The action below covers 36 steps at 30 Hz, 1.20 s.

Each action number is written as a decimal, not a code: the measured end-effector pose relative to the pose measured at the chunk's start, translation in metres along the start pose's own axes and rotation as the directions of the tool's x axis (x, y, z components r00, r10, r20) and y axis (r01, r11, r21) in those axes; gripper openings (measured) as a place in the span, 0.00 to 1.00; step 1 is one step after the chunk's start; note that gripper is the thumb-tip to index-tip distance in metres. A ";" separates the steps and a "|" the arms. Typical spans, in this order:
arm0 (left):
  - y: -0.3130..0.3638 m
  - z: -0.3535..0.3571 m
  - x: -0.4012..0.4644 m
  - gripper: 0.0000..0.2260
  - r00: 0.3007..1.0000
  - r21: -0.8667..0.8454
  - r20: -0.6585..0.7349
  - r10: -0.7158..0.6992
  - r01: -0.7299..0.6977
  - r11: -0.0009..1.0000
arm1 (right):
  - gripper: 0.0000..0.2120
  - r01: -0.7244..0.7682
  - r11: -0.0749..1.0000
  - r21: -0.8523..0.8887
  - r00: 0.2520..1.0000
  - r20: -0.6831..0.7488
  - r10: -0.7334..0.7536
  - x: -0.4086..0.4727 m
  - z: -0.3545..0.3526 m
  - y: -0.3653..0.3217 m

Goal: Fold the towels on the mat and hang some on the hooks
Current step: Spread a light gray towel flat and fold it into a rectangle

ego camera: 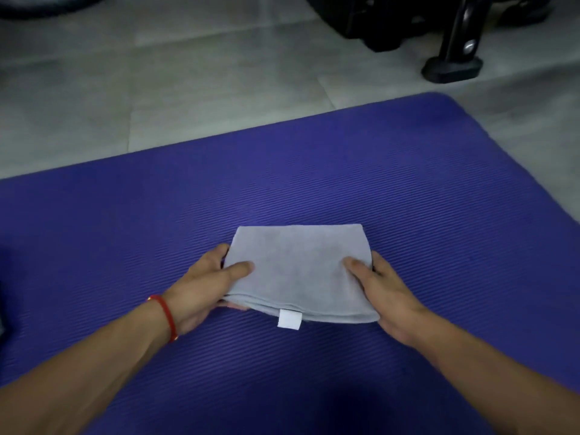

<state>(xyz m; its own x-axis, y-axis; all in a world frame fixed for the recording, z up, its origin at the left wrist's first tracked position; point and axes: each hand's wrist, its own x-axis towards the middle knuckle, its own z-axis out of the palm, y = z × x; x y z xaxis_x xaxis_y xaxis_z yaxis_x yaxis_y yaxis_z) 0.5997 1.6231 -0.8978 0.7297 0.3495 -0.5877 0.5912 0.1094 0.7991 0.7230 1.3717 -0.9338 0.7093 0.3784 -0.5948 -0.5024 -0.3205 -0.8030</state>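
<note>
A grey towel (298, 262), folded into a small rectangle, lies in the middle of the purple ribbed mat (408, 189). A white tag sticks out of its near edge. My left hand (207, 284) grips the towel's left side, thumb on top and fingers underneath. My right hand (383, 287) grips the right side the same way, thumb lying on the cloth. The near edge of the towel is slightly raised off the mat between both hands. No hooks are in view.
Beyond the mat is a grey tiled floor (188, 89). A black stand foot (452, 67) and dark equipment (376, 23) sit at the far right. A red thread band circles my left wrist.
</note>
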 end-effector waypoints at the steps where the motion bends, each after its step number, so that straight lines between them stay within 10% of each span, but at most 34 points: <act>1: 0.012 0.006 0.003 0.11 1.000 -0.036 0.026 0.000 0.001 0.999 | 0.15 -0.029 0.997 0.078 1.000 -0.008 0.030 0.006 -0.010 -0.006; 8: 0.103 0.078 0.082 0.13 0.997 -0.197 0.031 0.076 -0.068 0.978 | 0.18 -0.042 0.951 0.307 0.999 0.002 0.044 0.073 -0.096 -0.088; 16: 0.196 0.163 0.199 0.13 0.974 -0.416 -0.057 0.218 -0.222 0.882 | 0.08 0.362 0.898 0.250 0.812 -0.558 -0.171 0.176 -0.177 -0.209; 20: 0.146 0.147 0.216 0.14 0.929 0.396 -0.175 0.326 -0.237 0.887 | 0.22 0.110 0.987 -0.121 0.793 -0.588 -0.161 0.202 -0.196 -0.177; 22: 0.088 0.122 0.204 0.17 0.912 0.807 0.008 0.411 -0.249 0.536 | 0.28 -0.127 0.854 -0.505 0.842 -0.510 -0.176 0.202 -0.177 -0.118; 25: 0.009 0.079 0.168 0.23 0.859 0.948 0.244 0.449 -0.310 0.078 | 0.35 -0.157 0.412 -0.898 0.914 -0.290 -0.283 0.175 -0.130 -0.029; 31: -0.064 0.003 0.069 0.23 0.827 0.917 0.399 0.397 -0.363 -0.166 | 0.37 0.103 0.084 -0.991 0.946 0.072 -0.317 0.117 -0.051 -0.002; 36: -0.098 -0.061 -0.010 0.40 0.907 0.926 0.370 0.202 -0.341 -0.163 | 0.29 0.516 -0.081 -0.853 0.841 0.522 -0.142 0.073 0.030 -0.030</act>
<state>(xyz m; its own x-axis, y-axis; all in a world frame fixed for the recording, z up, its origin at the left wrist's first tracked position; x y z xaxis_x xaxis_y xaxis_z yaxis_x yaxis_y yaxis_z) 0.5131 1.6654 -0.9626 0.9081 -0.0051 -0.4186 -0.0274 -0.9985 -0.0473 0.7751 1.4350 -0.9541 0.4095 0.8173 -0.4054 0.8282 -0.5194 -0.2105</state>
